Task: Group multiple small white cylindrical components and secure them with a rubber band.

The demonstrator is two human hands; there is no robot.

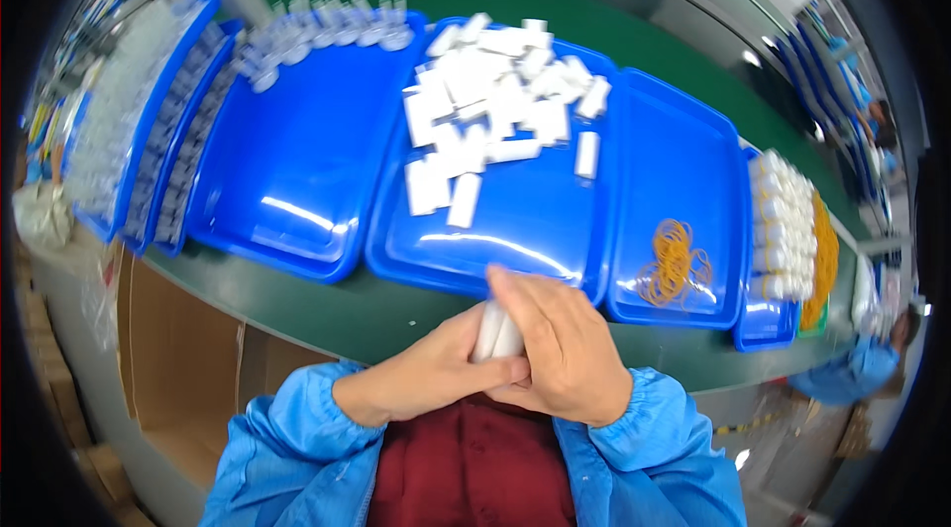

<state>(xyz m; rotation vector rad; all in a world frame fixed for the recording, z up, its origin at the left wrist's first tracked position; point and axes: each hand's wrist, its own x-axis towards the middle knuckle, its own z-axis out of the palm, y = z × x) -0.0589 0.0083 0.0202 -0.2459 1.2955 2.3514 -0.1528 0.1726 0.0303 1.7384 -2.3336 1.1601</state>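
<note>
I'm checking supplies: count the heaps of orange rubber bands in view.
2: one heap of thin orange rubber bands in the shallow blue plastic tray right of the small white blocks, another heap at far right beside stacked white bundles, which may hide more.

Blue trays [555,215]: glossy plstc. White pcs [497,333]: smooth. Blue sleeves [315,408]: shiny cloth. Box [176,359]: matt cardbd.

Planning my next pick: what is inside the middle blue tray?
The middle blue tray holds heaped white pieces, one lying apart at right. Its blue bottom shows toward the near edge. What lies under the heap is covered.
</note>
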